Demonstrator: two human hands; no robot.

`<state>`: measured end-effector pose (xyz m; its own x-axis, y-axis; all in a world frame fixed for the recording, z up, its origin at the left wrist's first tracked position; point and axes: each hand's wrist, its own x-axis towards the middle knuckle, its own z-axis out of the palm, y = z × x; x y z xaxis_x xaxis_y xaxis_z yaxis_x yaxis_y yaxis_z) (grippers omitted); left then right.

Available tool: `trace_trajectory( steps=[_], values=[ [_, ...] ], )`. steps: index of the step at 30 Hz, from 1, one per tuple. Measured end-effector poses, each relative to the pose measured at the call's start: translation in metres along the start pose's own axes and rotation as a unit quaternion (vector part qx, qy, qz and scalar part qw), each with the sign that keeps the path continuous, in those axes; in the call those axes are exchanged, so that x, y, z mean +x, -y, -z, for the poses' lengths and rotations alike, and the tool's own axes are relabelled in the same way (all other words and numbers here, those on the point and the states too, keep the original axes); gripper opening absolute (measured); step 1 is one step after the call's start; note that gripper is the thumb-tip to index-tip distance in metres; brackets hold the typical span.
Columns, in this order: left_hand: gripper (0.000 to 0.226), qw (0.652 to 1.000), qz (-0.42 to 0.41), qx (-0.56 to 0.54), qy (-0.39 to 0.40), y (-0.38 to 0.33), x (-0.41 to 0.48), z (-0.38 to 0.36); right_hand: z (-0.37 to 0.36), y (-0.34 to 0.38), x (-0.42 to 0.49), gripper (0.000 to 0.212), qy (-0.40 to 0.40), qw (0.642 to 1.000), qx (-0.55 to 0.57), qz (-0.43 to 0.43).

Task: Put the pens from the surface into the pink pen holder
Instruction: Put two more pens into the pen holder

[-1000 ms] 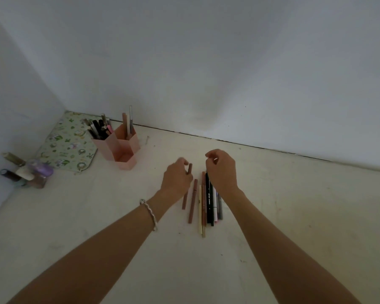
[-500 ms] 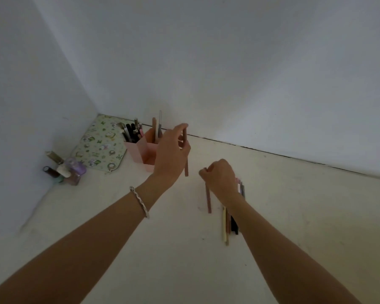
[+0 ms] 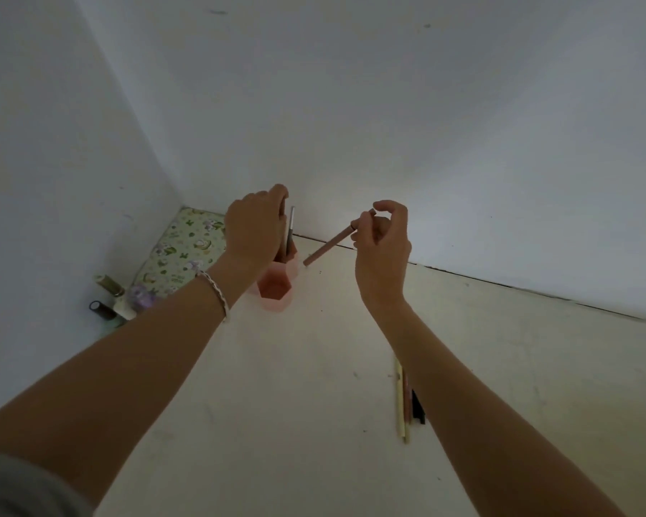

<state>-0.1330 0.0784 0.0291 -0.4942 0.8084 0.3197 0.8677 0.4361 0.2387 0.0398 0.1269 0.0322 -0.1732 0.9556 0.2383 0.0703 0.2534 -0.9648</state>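
Two hands at the pink pen holder (image 3: pixel 276 281)

The left hand (image 3: pixel 254 233) is over the holder; I cannot tell its grip. The right hand (image 3: pixel 383 248) pinches a brown pen (image 3: pixel 327 248).

No readable text, label, brand, number or sign anywhere. Floral pad (image 3: pixel 187 251) beside pink pen holder (image 3: pixel 276 285): printed pattern only, no lettering legible. Bottles (image 3: pixel 114 302) left of holder: any labels too small and dim to read. Pens on surface (image 3: pixel 403 401), near side of holder: barrels show no legible markings.
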Motion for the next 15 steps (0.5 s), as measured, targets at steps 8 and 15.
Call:
trace_trajectory(
  steps=[8, 15],
  values=[
    [0.038, 0.997, 0.063, -0.038, 0.003, 0.016, 0.015, 0.007, -0.042, -0.015, -0.002, 0.007, 0.025, 0.996, -0.077, 0.048],
    [0.038, 0.988, 0.066, -0.139, 0.000, -0.005, 0.003, 0.020, -0.054, -0.039, -0.015, 0.025, 0.173, 0.949, -0.255, 0.072]
  ],
)
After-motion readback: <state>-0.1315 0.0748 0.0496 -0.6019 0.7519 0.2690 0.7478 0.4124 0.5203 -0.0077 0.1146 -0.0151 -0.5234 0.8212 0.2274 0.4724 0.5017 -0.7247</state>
